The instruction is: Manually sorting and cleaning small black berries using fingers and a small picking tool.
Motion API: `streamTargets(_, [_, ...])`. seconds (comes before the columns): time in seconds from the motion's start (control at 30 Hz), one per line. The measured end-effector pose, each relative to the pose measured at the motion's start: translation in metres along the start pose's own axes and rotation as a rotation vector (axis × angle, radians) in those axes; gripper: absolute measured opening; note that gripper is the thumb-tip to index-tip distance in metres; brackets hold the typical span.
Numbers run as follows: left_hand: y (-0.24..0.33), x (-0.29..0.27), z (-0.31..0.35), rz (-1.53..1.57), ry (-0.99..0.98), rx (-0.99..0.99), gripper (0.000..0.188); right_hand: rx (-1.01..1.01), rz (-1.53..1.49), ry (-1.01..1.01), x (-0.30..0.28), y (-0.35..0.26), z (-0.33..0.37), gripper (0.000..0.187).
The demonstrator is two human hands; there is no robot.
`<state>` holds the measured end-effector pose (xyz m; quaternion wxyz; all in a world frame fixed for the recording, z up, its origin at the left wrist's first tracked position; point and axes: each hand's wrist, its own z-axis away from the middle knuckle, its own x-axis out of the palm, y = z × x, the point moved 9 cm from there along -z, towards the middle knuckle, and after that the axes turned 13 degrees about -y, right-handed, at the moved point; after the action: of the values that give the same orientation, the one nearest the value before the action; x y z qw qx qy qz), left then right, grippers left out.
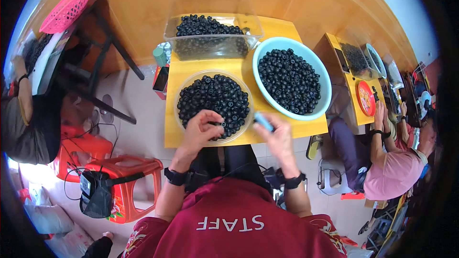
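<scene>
On the yellow table, a round clear bowl holds a heap of small black ring-shaped parts. Over the near side of this heap, my left hand is closed in a pinch. A small black part seems to sit between thumb and fingers, mostly hidden by them. Just right of the bowl, my right hand grips a short light-blue tool, its working end not visible. My right hand is slightly blurred. A light-blue basin full of the same black parts stands beyond it.
Behind the bowl stands a clear plastic bin with more black parts. A green-capped bottle and a dark phone are left of the yellow table. Red stools stand left. Other people work at both sides.
</scene>
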<state>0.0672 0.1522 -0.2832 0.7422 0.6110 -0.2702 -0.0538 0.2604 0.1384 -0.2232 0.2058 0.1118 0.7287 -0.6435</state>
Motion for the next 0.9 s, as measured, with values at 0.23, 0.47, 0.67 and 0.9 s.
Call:
streamTargets(0.23, [0.017, -0.06, 0.007, -0.256, 0.264, 0.073, 0.011, -0.007, 0.21, 0.438, -0.121, 0.028, -0.043, 0.031])
streamTargets(0.47, [0.037, -0.041, -0.033, -0.687, 0.202, 0.195, 0.014, -0.053, 0.267, 0.427, -0.095, 0.027, -0.004, 0.022])
streamTargets(0.67, [0.051, 0.01, -0.066, -1.259, 0.127, 0.393, 0.031, 0.038, 0.179, 0.369, -0.071, 0.034, 0.022, 0.017])
streamTargets(0.9, [0.032, 0.015, -0.055, -1.466, 0.011, 0.307, 0.024, 0.086, 0.121, 0.318, -0.057, 0.043, 0.032, 0.016])
